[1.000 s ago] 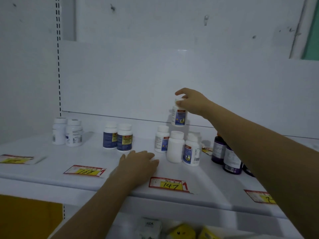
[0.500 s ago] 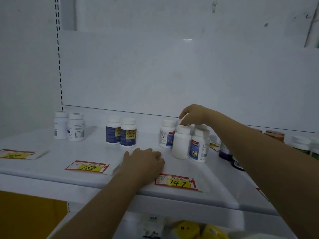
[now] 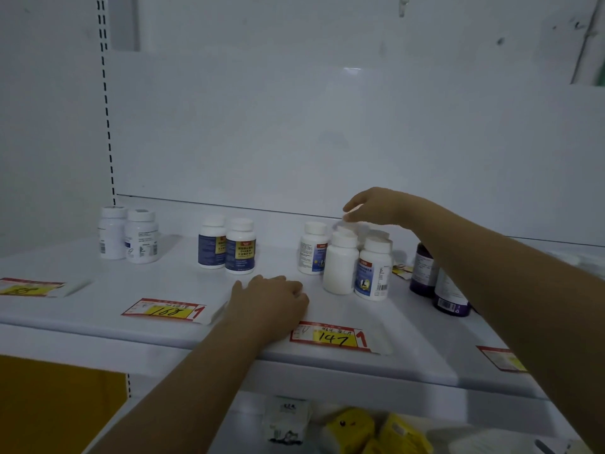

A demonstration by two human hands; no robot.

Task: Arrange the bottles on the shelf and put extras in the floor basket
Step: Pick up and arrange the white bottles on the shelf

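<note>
"Where were the hands?"

"The left hand [image 3: 271, 299] rested palm-down on the flat white shelf [image 3: 98, 309], holding nothing. The right hand [image 3: 376, 206] hung over the round white plastic bottles [image 3: 340, 263] clustered beneath it, fingertips [image 3: 347, 218] at a rear cap. I couldn't tell whether it gripped."
</note>
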